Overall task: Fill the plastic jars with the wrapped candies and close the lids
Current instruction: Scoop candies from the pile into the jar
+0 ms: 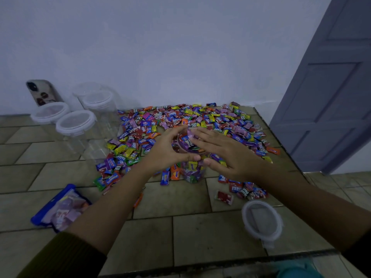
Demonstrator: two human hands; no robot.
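With your left hand (166,150) cupped round the jar (192,173), press the candies (188,143) level under your flat right hand (223,152) so the lid (261,222) seats

We find the candy pile (180,121) at the surface's (190,237) far edge, the open jar (191,169) before it, lidded jars (76,122) far left, a loose lid (262,221) near right.

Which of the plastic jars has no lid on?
The candy-filled jar between the left hand and right hand; the other jars, at the left, have lids on.
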